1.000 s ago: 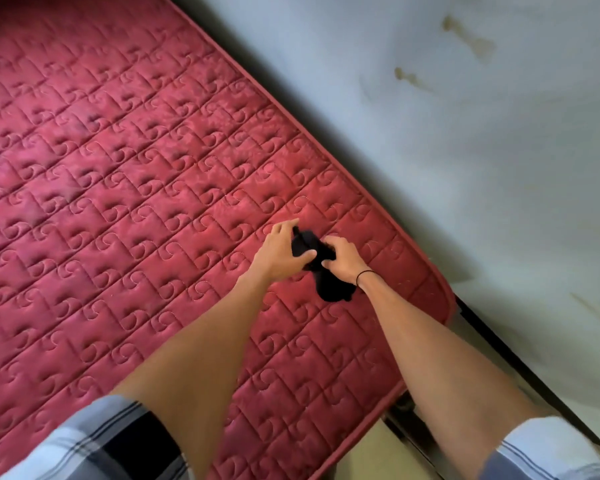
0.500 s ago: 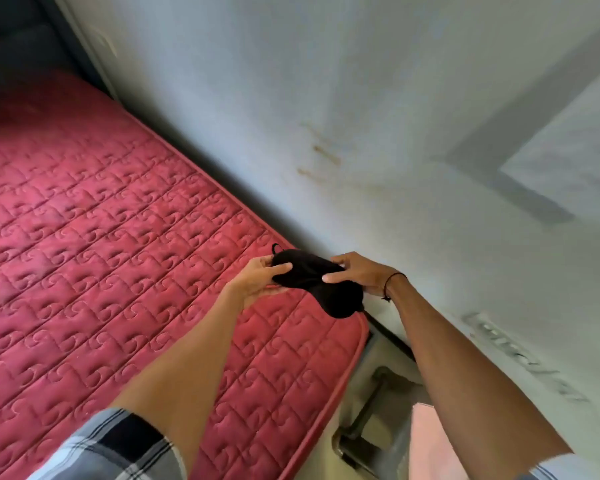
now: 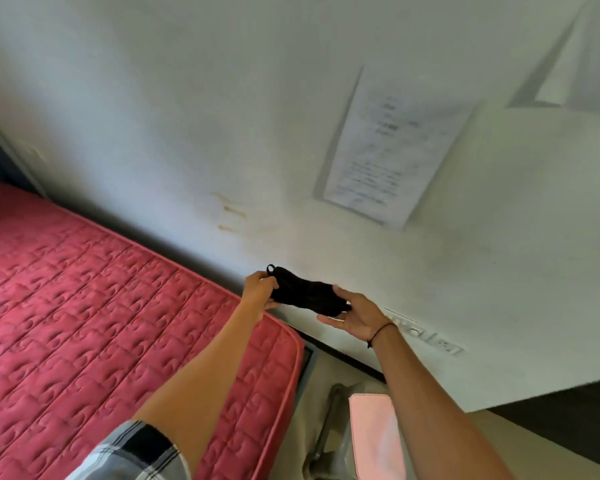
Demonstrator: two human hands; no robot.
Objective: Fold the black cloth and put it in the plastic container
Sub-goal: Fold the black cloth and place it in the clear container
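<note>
A small black cloth [image 3: 305,292], bunched into a narrow band, hangs in the air between my two hands, in front of the wall and past the mattress corner. My left hand [image 3: 258,291] pinches its left end, where a little loop sticks up. My right hand [image 3: 355,315] holds its right end, palm turned up and fingers partly spread under the cloth. No plastic container shows in this view.
A red quilted mattress [image 3: 94,323] fills the lower left. The pale wall [image 3: 222,98] carries a paper sheet [image 3: 392,150] and a socket strip [image 3: 426,336]. Below my right arm a pink pad [image 3: 374,438] lies beside a grey metal frame [image 3: 326,424].
My view swung up and to the right, off the mattress toward the wall. Both hands lifted the cloth off the mattress and drew it out sideways; my right palm turned upward.
</note>
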